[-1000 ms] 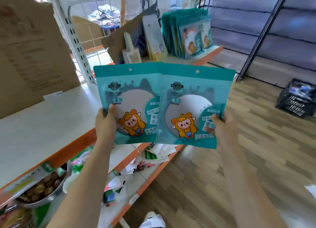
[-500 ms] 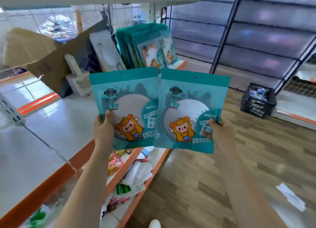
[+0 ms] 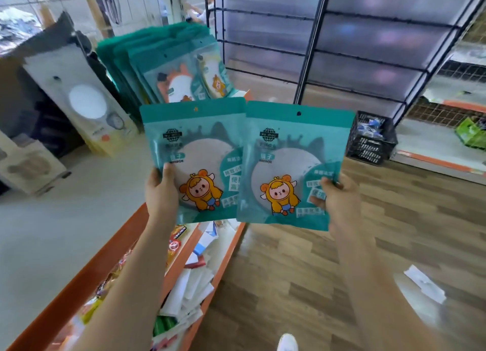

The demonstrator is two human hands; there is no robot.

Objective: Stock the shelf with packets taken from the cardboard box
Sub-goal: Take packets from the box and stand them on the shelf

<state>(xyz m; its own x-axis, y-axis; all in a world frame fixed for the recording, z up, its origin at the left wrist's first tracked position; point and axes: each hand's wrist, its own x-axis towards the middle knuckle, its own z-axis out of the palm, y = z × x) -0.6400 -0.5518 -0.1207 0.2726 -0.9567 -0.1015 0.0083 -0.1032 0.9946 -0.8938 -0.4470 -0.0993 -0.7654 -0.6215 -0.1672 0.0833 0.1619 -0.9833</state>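
Packets up, one in each hand! Left hand point(image 3: 161, 193) pinches the left packet point(image 3: 194, 158) at its lower left corner, thumb on the front, fingers closed behind it. Right hand point(image 3: 339, 200) clamps the right packet point(image 3: 294, 164) at its lower right edge the same way. Both hang upright in the air, edges overlapping slightly, just off the front of the shelf point(image 3: 65, 219). Behind them a teal stack point(image 3: 168, 66) leans at the shelf's far end, which looks like the target, though blur makes that hard to confirm. The danger: corner grips are thin, so a packet could swing or slip on the reach in. A nudge could tip that leaning stack off the open end.
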